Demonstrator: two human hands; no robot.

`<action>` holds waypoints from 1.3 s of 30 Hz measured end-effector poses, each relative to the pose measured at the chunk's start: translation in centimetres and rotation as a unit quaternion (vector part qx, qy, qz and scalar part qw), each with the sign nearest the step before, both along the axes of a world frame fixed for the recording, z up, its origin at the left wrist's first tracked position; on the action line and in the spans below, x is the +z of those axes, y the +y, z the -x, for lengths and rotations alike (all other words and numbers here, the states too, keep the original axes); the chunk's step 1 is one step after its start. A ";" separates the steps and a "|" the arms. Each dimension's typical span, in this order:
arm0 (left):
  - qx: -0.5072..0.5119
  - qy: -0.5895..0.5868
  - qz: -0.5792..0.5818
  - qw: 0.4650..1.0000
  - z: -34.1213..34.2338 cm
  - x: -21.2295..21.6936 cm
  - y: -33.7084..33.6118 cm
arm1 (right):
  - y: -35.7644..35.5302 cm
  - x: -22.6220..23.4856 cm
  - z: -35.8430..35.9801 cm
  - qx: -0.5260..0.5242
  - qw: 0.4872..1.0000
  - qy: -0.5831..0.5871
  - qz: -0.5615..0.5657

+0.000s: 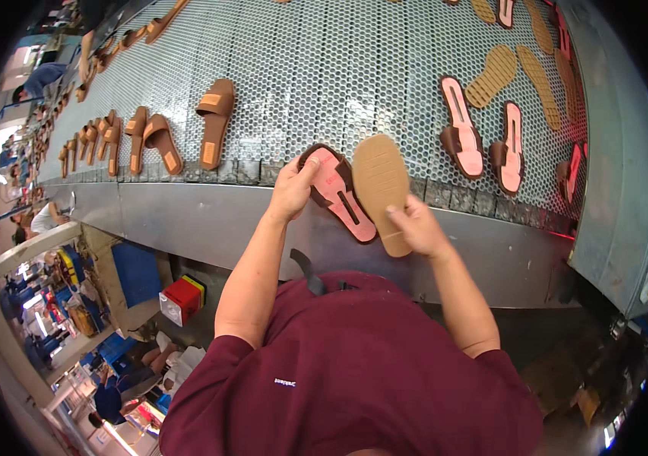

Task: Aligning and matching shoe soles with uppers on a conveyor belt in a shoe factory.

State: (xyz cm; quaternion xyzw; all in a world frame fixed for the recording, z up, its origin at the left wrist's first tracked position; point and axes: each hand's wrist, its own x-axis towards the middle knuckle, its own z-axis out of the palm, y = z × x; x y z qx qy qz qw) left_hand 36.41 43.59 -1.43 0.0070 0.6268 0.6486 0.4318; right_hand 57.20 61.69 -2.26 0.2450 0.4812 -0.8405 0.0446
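My left hand (294, 188) is closed on a sandal upper (337, 185), dark brown at the rim with a pink underside and a slot along its middle. In my right hand (419, 226) is a tan shoe sole (379, 178), its thumb lying across the lower face. Sole and upper are side by side above the belt's near edge, nearly touching. Two more pink-bottomed uppers (462, 137) rest on the belt to the right, beside loose tan soles (492, 74).
A perforated metal conveyor belt (293, 91) runs across in front of me. Brown finished sandals (216, 121) stand in a row along its left part. A grey metal housing (616, 152) borders the right end. Below left are a red box (183, 296) and people at work.
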 end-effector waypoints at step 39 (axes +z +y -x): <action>-0.107 0.086 0.072 0.988 -4.5 1.9 3.4 | -2.0 -2.7 -1.6 0.106 0.987 -0.051 -0.105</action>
